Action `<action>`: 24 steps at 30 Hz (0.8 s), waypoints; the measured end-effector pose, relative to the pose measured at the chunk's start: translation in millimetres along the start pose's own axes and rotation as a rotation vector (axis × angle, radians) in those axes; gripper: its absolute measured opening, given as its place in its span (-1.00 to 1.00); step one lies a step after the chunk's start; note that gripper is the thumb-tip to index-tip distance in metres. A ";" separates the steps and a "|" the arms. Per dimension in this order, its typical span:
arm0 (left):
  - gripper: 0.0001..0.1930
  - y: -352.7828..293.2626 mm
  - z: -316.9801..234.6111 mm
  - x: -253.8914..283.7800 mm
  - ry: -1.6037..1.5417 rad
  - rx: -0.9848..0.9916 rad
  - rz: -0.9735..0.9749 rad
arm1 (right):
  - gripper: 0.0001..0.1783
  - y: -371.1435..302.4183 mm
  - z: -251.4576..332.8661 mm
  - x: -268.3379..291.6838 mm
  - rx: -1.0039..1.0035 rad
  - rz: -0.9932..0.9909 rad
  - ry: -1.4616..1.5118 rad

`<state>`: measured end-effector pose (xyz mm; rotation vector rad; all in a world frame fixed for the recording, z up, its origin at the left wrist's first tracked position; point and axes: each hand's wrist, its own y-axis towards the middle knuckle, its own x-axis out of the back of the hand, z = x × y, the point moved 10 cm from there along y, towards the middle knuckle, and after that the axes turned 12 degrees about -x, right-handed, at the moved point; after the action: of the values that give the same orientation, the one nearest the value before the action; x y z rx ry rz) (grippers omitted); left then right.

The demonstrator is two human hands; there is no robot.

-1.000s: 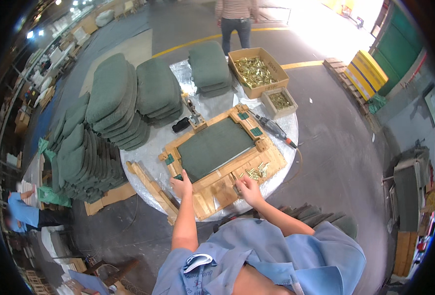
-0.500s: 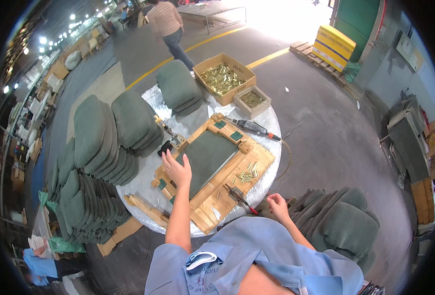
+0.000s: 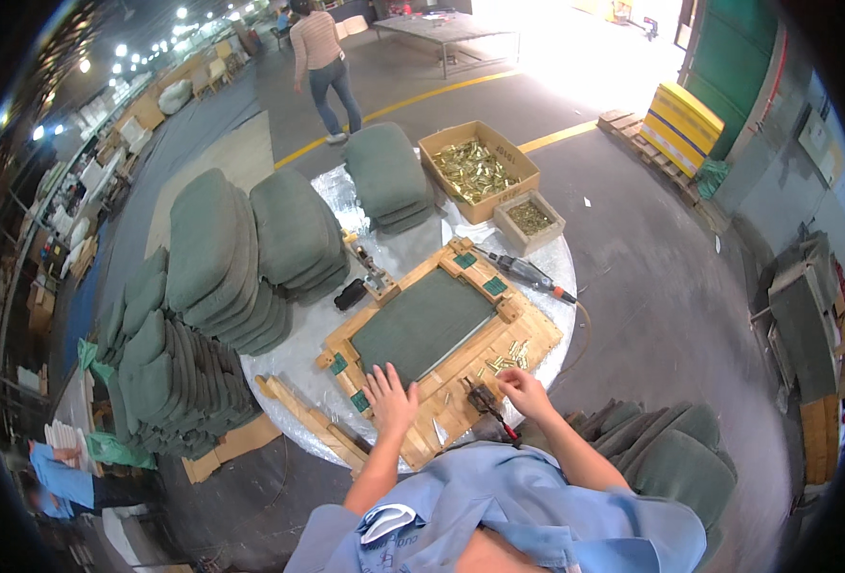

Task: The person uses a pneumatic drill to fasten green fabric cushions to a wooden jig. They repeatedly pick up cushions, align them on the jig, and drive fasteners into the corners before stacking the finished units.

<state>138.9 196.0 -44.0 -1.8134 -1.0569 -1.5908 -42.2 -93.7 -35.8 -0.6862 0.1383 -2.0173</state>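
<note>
Wooden rectangular frame with green fabric panel (image 3: 432, 329) lies on the round silver-covered table (image 3: 298, 353), its near corner close to the table edge. The left hand (image 3: 389, 401) rests flat on the frame's near rail with fingers spread wide. The right hand (image 3: 523, 390) pinches with narrow fingers just beside a small dark tool (image 3: 485, 401) and the brass screws (image 3: 508, 358). Free table surface remains left of the frame.

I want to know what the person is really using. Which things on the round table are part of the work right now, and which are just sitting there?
In use:
- wooden frame with green panel, under the left hand
- brass screws on the frame, by the right hand
- small driver tool beside that hand

Just lying about:
- stacks of green cushions
- cardboard box of brass parts
- rotary tool
</note>
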 end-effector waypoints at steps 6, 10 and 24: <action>-0.14 -27.0 -21.6 -12.1 -0.021 -0.110 0.036 | -0.74 64.2 117.4 -70.6 0.375 0.004 -0.442; -0.38 -28.7 -18.6 -15.8 -0.037 -0.173 -0.001 | -0.82 84.8 119.2 -118.4 0.520 0.120 -0.816; -0.43 -31.1 -11.8 -11.5 -0.255 -0.100 0.203 | 0.36 95.2 22.1 -151.2 -0.970 0.289 0.825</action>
<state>106.6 201.9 -56.7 -2.1599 -0.8778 -1.3405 99.1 -14.6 -114.4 -0.3010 1.6658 -1.7526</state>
